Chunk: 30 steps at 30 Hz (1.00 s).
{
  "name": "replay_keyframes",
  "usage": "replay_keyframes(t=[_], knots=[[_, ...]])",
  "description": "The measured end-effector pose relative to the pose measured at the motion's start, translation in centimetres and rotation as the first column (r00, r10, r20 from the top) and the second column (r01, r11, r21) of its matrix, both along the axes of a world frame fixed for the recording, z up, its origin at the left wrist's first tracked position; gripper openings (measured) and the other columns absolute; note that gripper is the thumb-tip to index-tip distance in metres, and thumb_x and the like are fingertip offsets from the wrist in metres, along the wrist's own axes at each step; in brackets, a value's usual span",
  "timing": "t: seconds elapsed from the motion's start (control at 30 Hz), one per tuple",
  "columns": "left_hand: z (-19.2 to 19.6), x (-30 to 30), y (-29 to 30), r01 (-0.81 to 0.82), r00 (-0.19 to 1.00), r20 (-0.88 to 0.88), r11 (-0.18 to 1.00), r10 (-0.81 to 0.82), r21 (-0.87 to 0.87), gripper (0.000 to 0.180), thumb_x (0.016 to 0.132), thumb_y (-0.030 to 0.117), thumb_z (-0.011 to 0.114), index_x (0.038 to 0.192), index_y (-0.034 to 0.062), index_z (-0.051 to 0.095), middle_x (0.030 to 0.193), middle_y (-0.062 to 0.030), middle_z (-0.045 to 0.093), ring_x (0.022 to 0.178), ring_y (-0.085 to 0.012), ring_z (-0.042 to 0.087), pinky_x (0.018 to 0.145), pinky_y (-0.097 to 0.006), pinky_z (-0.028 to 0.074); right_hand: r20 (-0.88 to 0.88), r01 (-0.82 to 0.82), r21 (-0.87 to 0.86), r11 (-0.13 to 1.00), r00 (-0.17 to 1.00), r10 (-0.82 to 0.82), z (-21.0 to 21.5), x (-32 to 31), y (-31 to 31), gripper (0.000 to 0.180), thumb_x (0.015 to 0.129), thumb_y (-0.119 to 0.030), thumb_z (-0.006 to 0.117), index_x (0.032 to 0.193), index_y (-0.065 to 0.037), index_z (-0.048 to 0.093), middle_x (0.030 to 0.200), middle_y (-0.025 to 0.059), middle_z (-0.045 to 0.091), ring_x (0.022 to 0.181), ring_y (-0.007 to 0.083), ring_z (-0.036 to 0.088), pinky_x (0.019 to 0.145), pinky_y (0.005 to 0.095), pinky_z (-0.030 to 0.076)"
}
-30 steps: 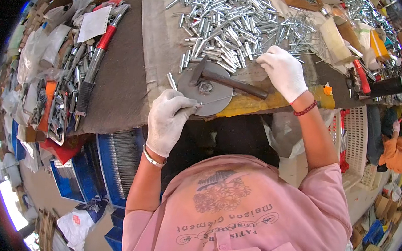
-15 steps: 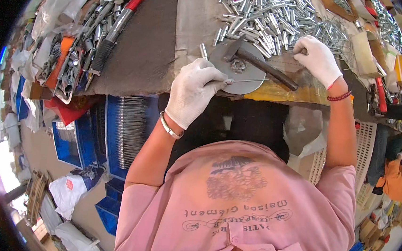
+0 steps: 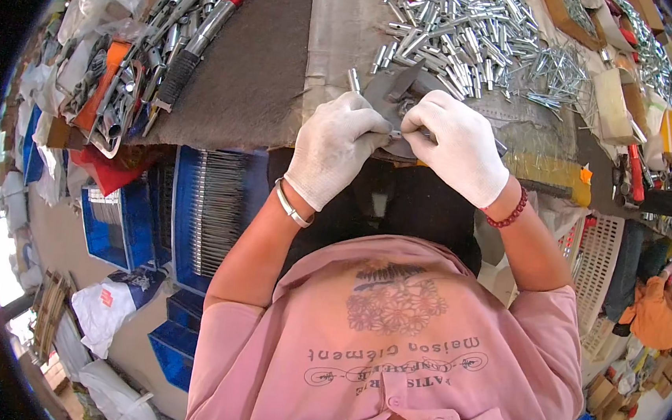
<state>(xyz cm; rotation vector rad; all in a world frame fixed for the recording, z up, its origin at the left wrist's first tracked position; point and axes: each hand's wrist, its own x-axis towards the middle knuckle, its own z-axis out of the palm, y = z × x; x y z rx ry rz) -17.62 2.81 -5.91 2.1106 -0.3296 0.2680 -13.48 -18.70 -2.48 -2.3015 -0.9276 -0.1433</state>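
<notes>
Both my hands wear white gloves and meet over the near edge of the workbench. My left hand pinches a thin metal rod, of which only a short bit shows between the fingertips. Close against it is my right hand, its thumb and fingers pressed together; whatever they hold is hidden. Behind the hands a hammer lies on a round grey plate, its handle mostly covered by my right hand. One short metal tube stands just beyond my left hand.
Short metal tubes are heaped at the back, with thin pins to their right. Hand tools crowd the left side. Cardboard boxes stand at right. Below the bench, a blue crate holds several rods. Another person is far right.
My right hand has come left and nearer from beside the pins, and now meets my left fingertips. It covers much of the hammer handle and the rod, which showed across the plate before.
</notes>
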Motion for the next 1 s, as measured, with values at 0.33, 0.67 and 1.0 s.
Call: replay_keyframes(t=[0.33, 0.67, 1.0], knots=[[0.4, 0.0, 0.0, -0.005, 0.998, 0.071, 0.997, 0.000, 0.072, 0.013, 0.076, 0.006, 0.082, 0.086, 0.0094, 0.074, 0.091, -0.0089, 0.067, 0.088, -0.0332, 0.067, 0.077, -0.044, 0.054, 0.066, -0.051, -0.131, 0.990, 0.996, 0.060, 0.4, 0.0, 0.5, 0.010, 0.083, -0.004, 0.073, 0.090, -0.009, 0.068, 0.092, 0.0087, 0.066, 0.086, 0.0311, 0.069, 0.076, 0.0411, 0.057], [0.4, -0.1, 0.4, 0.009, 1.000, -0.002, 0.999, -0.009, 0.035, 0.010, 0.079, 0.007, 0.083, 0.086, 0.0087, 0.077, 0.088, -0.0110, 0.067, 0.086, -0.0334, 0.067, 0.076, -0.043, 0.054, 0.226, 0.218, -0.252, 0.943, 0.961, -0.162, 2.2, 0.2, -2.6, 0.031, 0.086, -0.011, 0.075, 0.117, -0.009, 0.073, 0.104, 0.0105, 0.070, 0.097, 0.0320, 0.068, 0.086, 0.0414, 0.057], [0.5, 0.2, 1.0, 0.037, 0.999, -0.015, 0.999, -0.037, 0.024, 0.012, 0.079, 0.005, 0.084, 0.089, 0.0057, 0.077, 0.089, -0.0117, 0.067, 0.086, -0.0334, 0.068, 0.076, -0.043, 0.054, -0.030, 0.233, -0.027, 0.972, 0.972, -0.234, 2.7, -4.5, -4.6, 0.050, 0.091, 0.000, 0.073, 0.139, -0.013, 0.068, 0.108, 0.0129, 0.071, 0.097, 0.0344, 0.072, 0.085, 0.0363, 0.057]])
